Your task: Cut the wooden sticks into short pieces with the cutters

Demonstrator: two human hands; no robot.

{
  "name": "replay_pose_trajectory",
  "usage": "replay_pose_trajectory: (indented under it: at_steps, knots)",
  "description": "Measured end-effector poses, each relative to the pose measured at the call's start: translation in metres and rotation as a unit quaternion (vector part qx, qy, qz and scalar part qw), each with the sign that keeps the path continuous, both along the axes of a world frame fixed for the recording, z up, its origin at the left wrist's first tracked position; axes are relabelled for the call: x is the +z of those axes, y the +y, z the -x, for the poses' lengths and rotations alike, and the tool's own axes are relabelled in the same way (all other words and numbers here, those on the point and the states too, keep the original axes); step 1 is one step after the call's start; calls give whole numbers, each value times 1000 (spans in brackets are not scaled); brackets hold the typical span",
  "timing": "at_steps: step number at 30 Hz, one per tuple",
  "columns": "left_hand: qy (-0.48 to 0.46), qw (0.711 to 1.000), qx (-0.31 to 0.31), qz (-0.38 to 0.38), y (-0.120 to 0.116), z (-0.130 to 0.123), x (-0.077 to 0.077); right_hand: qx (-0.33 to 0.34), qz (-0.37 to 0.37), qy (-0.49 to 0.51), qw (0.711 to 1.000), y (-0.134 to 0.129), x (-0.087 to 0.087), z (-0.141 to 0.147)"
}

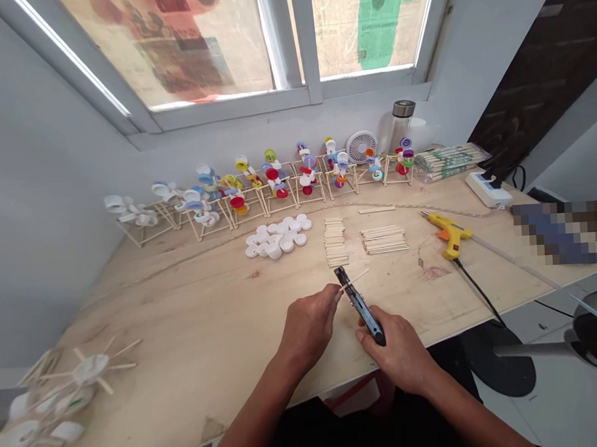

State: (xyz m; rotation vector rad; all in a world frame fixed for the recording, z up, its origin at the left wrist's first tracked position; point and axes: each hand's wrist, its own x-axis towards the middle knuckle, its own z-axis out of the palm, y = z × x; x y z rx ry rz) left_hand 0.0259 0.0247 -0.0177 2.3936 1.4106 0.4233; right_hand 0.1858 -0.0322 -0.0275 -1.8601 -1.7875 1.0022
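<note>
My right hand is closed around dark grey and black pliers, whose head points away from me over the front of the table. A thin wooden stick lies across the pliers near their head. My left hand pinches the stick's left end, fingers close beside the jaws. Whether the jaws press on the stick I cannot tell. Just beyond the pliers lies a stack of short wooden sticks. To its right is a pile of longer sticks, with a few more sticks behind.
White bottle caps are grouped left of the sticks. Colourful cap wheels on stick frames line the wall. A yellow glue gun lies right, its cord over the edge. Spoked stick wheels occupy the left corner. A power strip stands right.
</note>
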Motion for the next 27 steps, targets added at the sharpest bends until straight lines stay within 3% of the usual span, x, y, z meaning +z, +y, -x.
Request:
replay_pose_trajectory:
  at_steps: [11, 20, 27]
  knots:
    - [-115, 986, -26, 117, 3, 1, 12, 4, 5, 12, 1000, -2, 3, 1]
    - [-179, 955, -79, 221, 17, 10, 15, 17, 4, -7, 1000, -1, 1, 0]
    - [-150, 962, -84, 212, 22, 13, 16, 18, 1, -21, 1000, 2, -1, 2]
